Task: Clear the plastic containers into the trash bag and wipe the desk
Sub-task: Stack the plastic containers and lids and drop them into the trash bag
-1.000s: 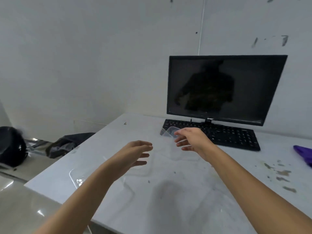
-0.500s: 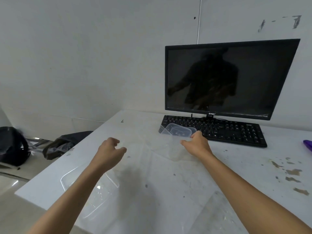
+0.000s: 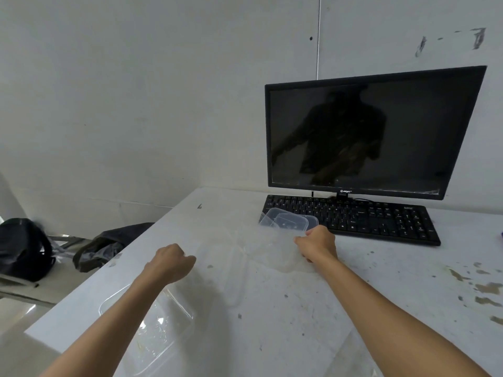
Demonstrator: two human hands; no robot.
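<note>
Clear plastic containers (image 3: pixel 290 222) rest against the keyboard's edge; a clear trash bag (image 3: pixel 245 257) lies crumpled on the stained desk (image 3: pixel 381 281).

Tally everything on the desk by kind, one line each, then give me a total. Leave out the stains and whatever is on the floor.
Clear plastic containers: 2, one by the keyboard, one at the near left corner
Clear plastic bag: 1
Keyboard: 1
Monitor: 1
Total: 5
A purple thing at the right edge is cut off and not counted.
</note>
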